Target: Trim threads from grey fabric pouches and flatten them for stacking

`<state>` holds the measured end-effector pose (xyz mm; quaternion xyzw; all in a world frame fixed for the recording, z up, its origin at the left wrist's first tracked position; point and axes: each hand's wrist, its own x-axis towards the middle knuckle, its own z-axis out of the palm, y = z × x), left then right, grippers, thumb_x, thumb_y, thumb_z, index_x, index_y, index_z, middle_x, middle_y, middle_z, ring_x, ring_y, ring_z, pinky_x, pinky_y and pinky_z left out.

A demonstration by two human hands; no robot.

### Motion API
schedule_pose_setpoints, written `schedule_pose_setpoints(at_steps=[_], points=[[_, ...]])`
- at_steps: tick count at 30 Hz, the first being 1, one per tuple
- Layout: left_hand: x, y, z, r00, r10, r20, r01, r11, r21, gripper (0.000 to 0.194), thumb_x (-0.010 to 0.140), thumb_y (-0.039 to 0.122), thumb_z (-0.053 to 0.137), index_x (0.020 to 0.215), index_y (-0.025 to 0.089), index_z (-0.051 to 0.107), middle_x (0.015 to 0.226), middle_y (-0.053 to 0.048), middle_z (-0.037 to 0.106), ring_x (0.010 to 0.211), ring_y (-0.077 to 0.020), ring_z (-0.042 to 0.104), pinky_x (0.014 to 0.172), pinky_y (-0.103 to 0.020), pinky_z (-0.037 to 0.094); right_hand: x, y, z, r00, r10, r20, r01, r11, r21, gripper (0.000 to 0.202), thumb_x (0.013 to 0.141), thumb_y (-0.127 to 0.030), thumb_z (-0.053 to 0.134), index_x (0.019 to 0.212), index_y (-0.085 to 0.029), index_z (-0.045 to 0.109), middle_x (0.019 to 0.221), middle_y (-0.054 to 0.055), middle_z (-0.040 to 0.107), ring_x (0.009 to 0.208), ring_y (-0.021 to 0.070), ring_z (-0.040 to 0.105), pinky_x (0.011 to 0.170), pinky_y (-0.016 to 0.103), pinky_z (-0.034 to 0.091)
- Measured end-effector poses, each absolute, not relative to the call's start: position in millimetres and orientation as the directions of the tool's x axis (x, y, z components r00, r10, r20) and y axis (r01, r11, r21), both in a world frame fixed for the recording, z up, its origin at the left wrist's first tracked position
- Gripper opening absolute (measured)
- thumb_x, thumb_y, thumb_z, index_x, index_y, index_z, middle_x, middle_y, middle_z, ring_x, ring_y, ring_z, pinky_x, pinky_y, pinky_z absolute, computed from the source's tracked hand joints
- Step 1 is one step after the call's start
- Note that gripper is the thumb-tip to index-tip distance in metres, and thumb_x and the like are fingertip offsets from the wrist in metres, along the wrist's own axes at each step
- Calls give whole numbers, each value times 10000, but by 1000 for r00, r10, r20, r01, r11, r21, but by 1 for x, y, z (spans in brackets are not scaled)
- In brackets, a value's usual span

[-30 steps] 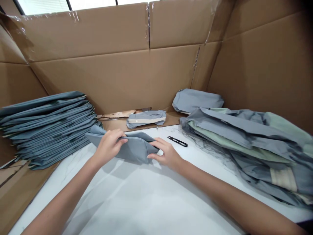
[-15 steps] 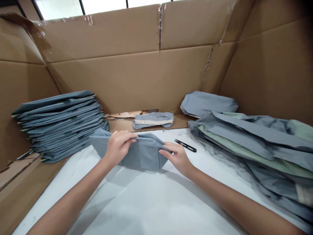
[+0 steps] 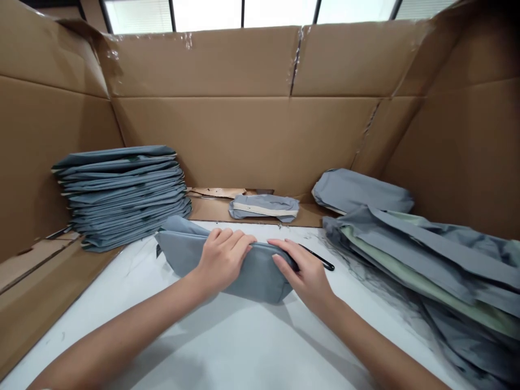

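Note:
A blue-grey fabric pouch (image 3: 260, 273) stands on its lower edge over the white tabletop, its upper edge towards me. My left hand (image 3: 225, 260) is closed over the middle of that upper edge, fingers on the far side. At the right end, my right hand (image 3: 303, 271) grips the corner between thumb and fingers. The pouch's left end spreads apart into loose layers, with a small dark tab at its side. Just behind my right hand lies a pair of black thread snips (image 3: 325, 264), partly hidden by that hand.
At the left rises a tall stack of folded blue-grey pouches (image 3: 125, 200). A small piece with a cream zip strip (image 3: 264, 208) lies at the back. Grey and green fabric pieces (image 3: 406, 249) are heaped at the right, loose threads beside them. Cardboard walls (image 3: 227, 135) surround the table.
My left hand has slid rightward along the upper edge and wraps further over it. My right hand has shifted its hold on the corner. The whole view has swung slightly.

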<state>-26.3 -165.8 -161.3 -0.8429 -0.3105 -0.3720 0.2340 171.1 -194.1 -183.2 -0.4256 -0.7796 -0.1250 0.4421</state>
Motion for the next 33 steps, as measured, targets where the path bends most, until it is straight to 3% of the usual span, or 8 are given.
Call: schedule_pose_setpoints(at_steps=[5,11,15,20,24,28,31,33], points=[[-34,-160,-164,692,159,704,606,-658,-447,102,882,229,436,910,172,517,661,10,564,663,-127,436,613,-282,283,175,-193,-188,-321,435,841,767,641,-39,221,819,-187,479,1007,-197,594,857,1,666,713,44,599,690,156,485],[-44,-153,-154,749,219,625,555,-722,-413,183,906,278,380,822,185,514,615,9,540,647,-120,469,585,-262,287,174,-191,-188,-296,448,844,763,642,-73,179,816,-176,483,939,-196,612,761,-18,659,621,17,571,614,131,462],[-74,-151,-132,768,409,492,552,-813,-186,225,911,339,361,1008,213,520,765,11,609,705,-98,530,635,-222,335,186,-186,-183,-270,452,850,768,634,-93,167,797,-163,512,920,-201,618,835,-23,672,737,19,613,688,124,485],[-108,-153,-111,728,630,270,594,-776,210,230,881,395,410,944,238,566,937,20,627,838,-94,554,761,-191,376,198,-179,-177,-447,412,794,650,760,-29,212,810,-151,468,958,-208,609,894,-8,673,814,29,626,697,126,508],[-112,-143,-100,693,709,134,583,-659,475,321,906,344,325,878,212,617,907,8,645,800,-93,570,673,-166,402,196,-180,-173,-501,420,756,624,781,-20,231,802,-135,475,988,-221,580,903,-9,664,857,35,614,728,135,510],[-110,-130,-92,726,684,67,564,-649,510,196,843,272,453,897,213,631,879,11,652,775,-93,575,653,-158,407,188,-184,-165,-528,471,706,674,738,11,206,804,-185,486,997,-216,549,1070,24,604,998,62,571,814,171,500],[-107,-127,-92,706,694,145,576,-680,453,324,791,190,517,1100,267,577,916,16,643,802,-98,571,666,-168,412,175,-185,-155,-547,543,637,757,647,97,193,807,-315,490,951,-216,570,1191,49,520,1045,114,537,794,224,490],[-103,-128,-97,686,697,209,593,-702,395,306,782,161,515,1049,267,619,902,7,640,815,-106,566,692,-184,416,162,-184,-147,-599,531,599,747,639,181,218,810,-367,477,938,-227,585,1177,45,519,1037,136,524,802,253,467]])
